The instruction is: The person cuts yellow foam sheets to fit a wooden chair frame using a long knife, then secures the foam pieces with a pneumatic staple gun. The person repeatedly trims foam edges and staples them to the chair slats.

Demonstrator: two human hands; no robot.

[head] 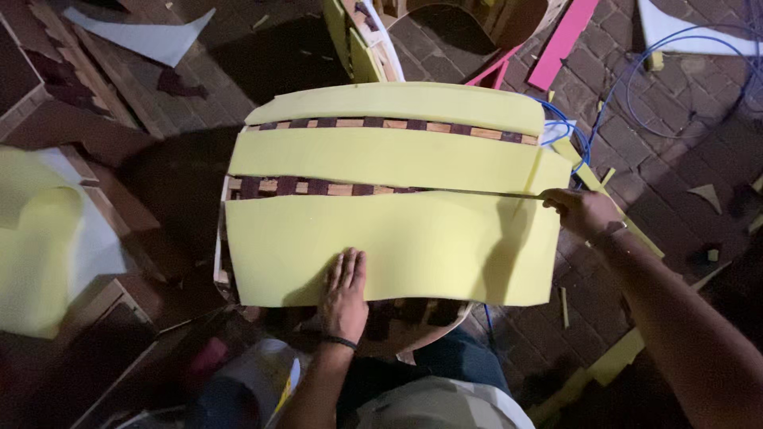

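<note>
Three yellow foam strips lie across a curved wooden frame (pixel 334 189) with slats showing in the gaps. My left hand (pixel 346 290) presses flat, fingers together, on the lower edge of the nearest and widest foam sheet (pixel 429 246). My right hand (pixel 580 210) is at that sheet's upper right corner, fingers closed on the edge where it meets the middle foam strip (pixel 389 157). Whether a tool is in that hand is hidden. The far foam strip (pixel 397 103) lies untouched.
The ground is brick paving (pixel 652 143). A blue cable (pixel 636 79) loops at the right. Pink boards (pixel 560 44) and another wooden frame (pixel 469 20) lie beyond. Yellow foam (pixel 36 254) and wooden pieces sit on the left, foam offcuts (pixel 612 361) on the right.
</note>
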